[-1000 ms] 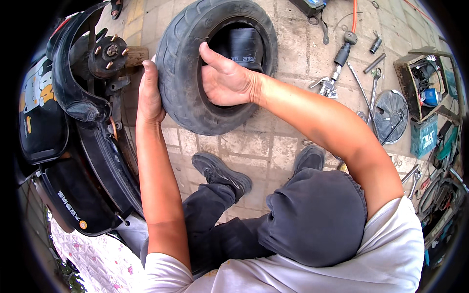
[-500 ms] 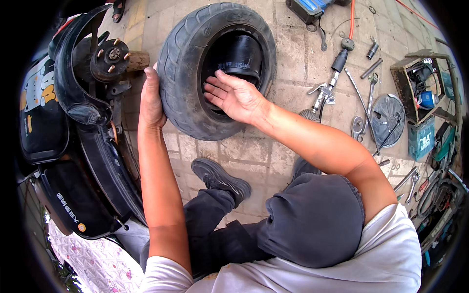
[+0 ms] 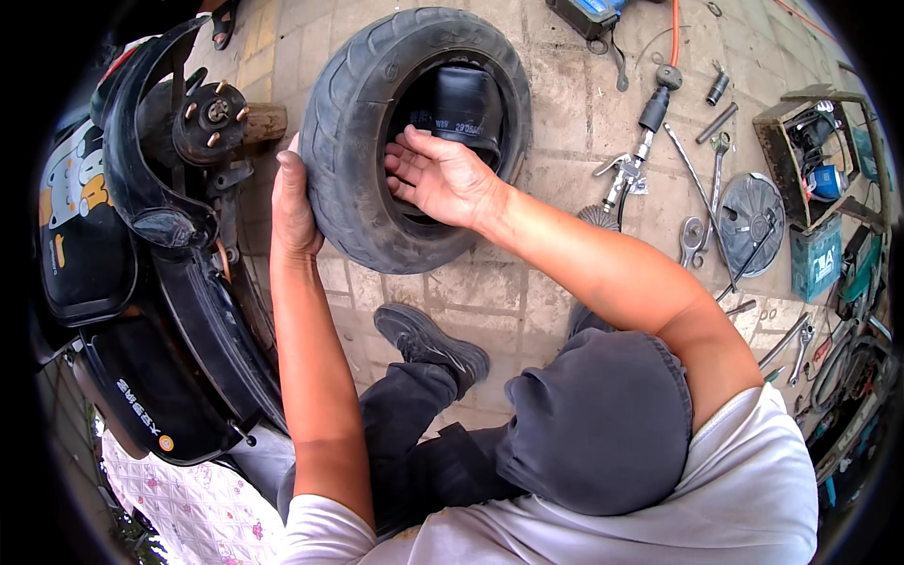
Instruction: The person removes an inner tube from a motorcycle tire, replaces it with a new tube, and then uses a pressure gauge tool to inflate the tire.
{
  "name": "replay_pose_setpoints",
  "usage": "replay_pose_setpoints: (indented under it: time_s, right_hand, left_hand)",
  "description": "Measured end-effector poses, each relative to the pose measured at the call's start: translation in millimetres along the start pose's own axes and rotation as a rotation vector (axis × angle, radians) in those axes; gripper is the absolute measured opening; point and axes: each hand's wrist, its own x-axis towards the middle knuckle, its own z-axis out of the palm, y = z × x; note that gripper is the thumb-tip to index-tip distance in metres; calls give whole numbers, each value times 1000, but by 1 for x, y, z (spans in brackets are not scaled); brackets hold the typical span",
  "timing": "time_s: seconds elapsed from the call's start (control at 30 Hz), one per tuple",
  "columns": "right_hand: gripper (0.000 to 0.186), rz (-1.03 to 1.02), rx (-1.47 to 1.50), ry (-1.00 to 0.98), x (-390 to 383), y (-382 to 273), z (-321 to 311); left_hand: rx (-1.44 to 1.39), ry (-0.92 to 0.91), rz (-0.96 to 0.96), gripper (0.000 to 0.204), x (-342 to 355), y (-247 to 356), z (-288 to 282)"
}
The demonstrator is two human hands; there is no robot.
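Note:
A black scooter tire (image 3: 350,141) stands tilted on the paving in front of me. My left hand (image 3: 297,207) presses its palm against the tread on the left side, thumb up and the other fingers mostly hidden. Inside the tire's opening lies a black rubber inner tube (image 3: 466,99) with pale print, partly hidden by the tire. My right hand (image 3: 441,179) is at the opening, palm turned up, with loosely curled, separate fingers near the inner rim and nothing visible in them. Whether its fingertips touch the rim I cannot tell.
To the left is a scooter with a bare wheel hub (image 3: 215,122) beside a wooden block (image 3: 266,122). On the right lie an air tool on an orange hose (image 3: 675,33), several wrenches, a round grey cover (image 3: 750,226) and an open toolbox (image 3: 800,202).
My right hand has shifted slightly left and its fingers have curled more. The inner tube looks slightly turned inside the tire. My left hand stays against the tread.

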Motion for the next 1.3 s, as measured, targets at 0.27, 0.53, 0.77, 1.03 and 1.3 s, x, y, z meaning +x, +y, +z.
replay_pose_setpoints:
  time_s: [0.27, 0.53, 0.77, 1.03, 1.3]
  right_hand:
    - [18, 146, -108, -142, -2, 1, -6]
    - [41, 143, -283, -362, -18, -5, 23]
    - [44, 245, -348, -511, -16, -16, 9]
    - [39, -69, -750, -301, -34, -6, 30]
    - [34, -190, -1279, -533, -51, -32, 43]
  left_hand:
    - [-22, -13, 31, 91, -4, -1, 2]
    - [-11, -15, 46, 94, -8, -4, -3]
    - [185, -55, -22, 91, -6, 19, -7]
    - [228, -9, -47, 85, 6, 42, 21]
    - [33, -46, 157, 88, -20, 29, 19]
